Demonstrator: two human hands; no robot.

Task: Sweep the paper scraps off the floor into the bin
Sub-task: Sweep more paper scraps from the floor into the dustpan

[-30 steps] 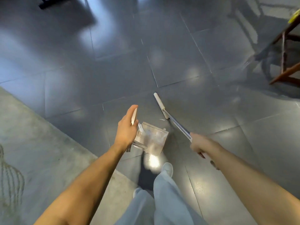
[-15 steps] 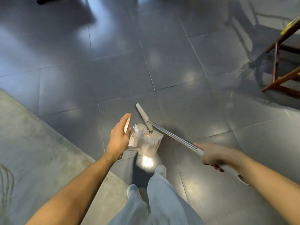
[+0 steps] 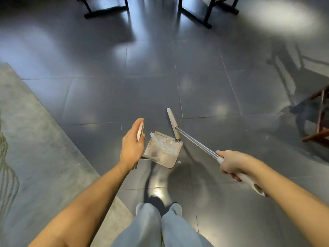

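My left hand (image 3: 132, 146) grips the upright handle (image 3: 140, 131) of a pale dustpan (image 3: 162, 154), which hangs above the dark tiled floor. Crumpled paper scraps (image 3: 162, 142) lie inside the pan. My right hand (image 3: 231, 163) is wrapped round the white grip of a broom with a metal pole (image 3: 195, 142). The long, narrow broom head (image 3: 172, 123) sits at the pan's far right corner. One small white scrap (image 3: 179, 162) lies on the floor just right of the pan. No bin is in view.
Black furniture legs (image 3: 195, 15) stand at the top of the view. A wooden chair (image 3: 320, 122) is at the right edge. A grey concrete strip (image 3: 26, 139) runs along the left. My two feet (image 3: 158, 209) are below the dustpan.
The view has tilted up, showing black furniture legs ahead. The broom head moved from over the pan to its far right corner. Both hands kept their hold.
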